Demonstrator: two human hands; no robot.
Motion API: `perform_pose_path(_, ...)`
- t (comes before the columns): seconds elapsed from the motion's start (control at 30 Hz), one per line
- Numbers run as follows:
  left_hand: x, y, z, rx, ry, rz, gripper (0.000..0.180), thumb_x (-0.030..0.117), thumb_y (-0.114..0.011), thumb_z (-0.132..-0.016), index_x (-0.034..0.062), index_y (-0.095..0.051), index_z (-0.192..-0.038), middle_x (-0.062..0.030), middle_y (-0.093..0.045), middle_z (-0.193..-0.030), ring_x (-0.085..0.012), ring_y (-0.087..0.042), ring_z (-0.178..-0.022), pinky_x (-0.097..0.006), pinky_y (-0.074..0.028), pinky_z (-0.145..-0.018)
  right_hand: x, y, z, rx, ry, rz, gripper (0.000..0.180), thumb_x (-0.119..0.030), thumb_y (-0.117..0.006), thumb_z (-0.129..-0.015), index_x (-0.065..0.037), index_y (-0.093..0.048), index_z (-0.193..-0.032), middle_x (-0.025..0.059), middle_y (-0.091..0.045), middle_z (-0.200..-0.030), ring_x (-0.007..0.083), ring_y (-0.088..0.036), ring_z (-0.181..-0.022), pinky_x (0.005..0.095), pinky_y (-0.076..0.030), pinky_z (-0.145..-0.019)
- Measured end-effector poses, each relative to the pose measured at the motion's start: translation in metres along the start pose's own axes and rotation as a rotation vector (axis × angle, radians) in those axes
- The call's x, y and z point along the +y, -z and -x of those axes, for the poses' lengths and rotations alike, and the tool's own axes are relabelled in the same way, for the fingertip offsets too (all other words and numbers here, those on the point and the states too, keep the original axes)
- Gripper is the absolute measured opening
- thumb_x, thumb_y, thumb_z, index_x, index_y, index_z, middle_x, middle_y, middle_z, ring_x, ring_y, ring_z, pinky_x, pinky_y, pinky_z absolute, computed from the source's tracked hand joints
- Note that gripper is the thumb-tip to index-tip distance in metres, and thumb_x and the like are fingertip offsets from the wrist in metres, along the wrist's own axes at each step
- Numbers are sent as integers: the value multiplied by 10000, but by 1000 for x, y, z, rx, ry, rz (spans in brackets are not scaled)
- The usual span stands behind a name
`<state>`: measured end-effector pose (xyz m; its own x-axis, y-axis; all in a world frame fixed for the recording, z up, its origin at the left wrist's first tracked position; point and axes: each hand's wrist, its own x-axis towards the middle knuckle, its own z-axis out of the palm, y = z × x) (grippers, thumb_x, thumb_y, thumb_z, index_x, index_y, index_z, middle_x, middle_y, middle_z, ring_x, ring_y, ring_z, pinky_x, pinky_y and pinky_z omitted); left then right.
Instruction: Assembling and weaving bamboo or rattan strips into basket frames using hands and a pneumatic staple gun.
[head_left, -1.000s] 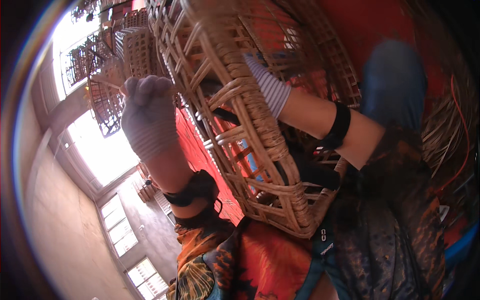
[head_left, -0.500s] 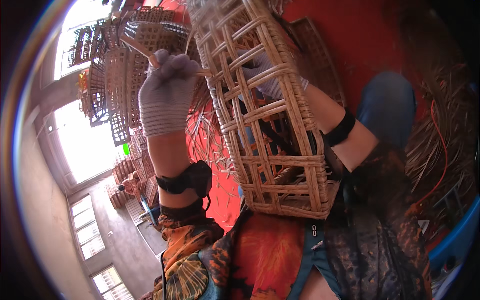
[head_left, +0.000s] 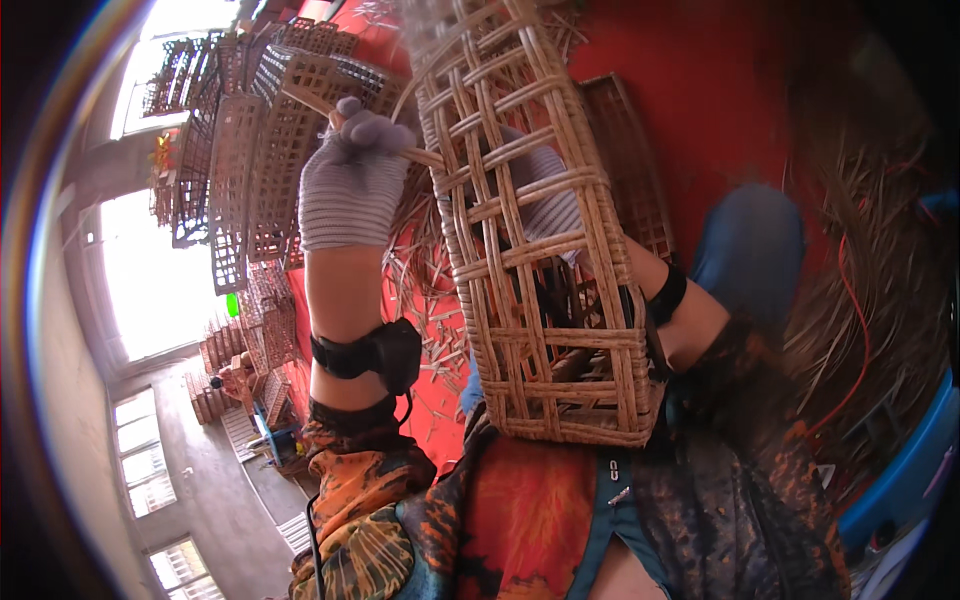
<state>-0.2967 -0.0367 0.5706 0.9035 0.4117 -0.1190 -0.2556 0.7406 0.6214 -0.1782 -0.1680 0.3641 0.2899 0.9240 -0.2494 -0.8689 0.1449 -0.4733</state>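
Note:
A long woven basket (head_left: pixel 545 260) with an open lattice side stands tilted before me, its lower end against my lap. At its left, my left hand (head_left: pixel 355 180), in a grey striped glove, is closed around a light brown flat strip (head_left: pixel 308 98). One end of that strip sticks out past the fist at the upper left; the other reaches the basket's edge. Behind the lattice shows my right hand (head_left: pixel 545 195), gloved the same way and reaching inside the basket. The bars cover its fingers, so I cannot tell what they hold.
Stacks of finished woven baskets (head_left: pixel 270 150) stand at the far left. Cut scraps (head_left: pixel 430 300) litter the red floor (head_left: pixel 660 60). Loose dry fibres (head_left: pixel 800 330) and an orange cord (head_left: pixel 862 330) lie at the right, near a blue tub (head_left: pixel 900 490). Another basket (head_left: pixel 630 150) is behind mine.
The left hand with the strip appears slightly lower and further right. The basket's upper part has shifted a little to the right, and the right hand sits lower behind the lattice.

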Motion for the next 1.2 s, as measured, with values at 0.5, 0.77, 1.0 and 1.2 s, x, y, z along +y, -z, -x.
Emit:
perform_pose_path(0.5,-6,-43,29,-41,-208,-2037,385,83,-707,-867,121,-660,-1247,-41,-701,-1014,-89,-570,-722,-249,-488,-623,-34,-1,44,80,192,347,375,-364,-474,-1036,-27,-606,-1133,92,-668,-988,195,-643,-905,321,-521,-800)
perform_pose_path(0.77,6,-55,6,-269,78,-2397,289,372,-651,-882,101,-749,-895,-175,-668,-742,-352,-667,-734,-402,-543,-699,-49,-7,55,126,284,453,387,-354,-465,-1043,-18,-600,-1181,86,-667,-1023,197,-638,-977,317,-510,-883)
perform_pose_path(1.0,-13,-42,21,-168,97,-1822,303,247,-599,-909,-31,-671,-814,-27,-590,-673,-83,-505,-654,-271,-436,-616,-101,-42,90,209,768,367,274,-254,-520,-1035,-29,-637,-1139,63,-678,-989,132,-643,-885,278,-524,-803)
perform_pose_path(1.2,-16,-28,33,26,198,-1514,298,289,-629,-927,20,-680,-811,27,-566,-683,-30,-458,-641,-219,-372,-576,-113,-101,156,62,1376,1399,175,-111,-727,-809,-43,-688,-965,109,-685,-975,261,-639,-903,358,-510,-817)
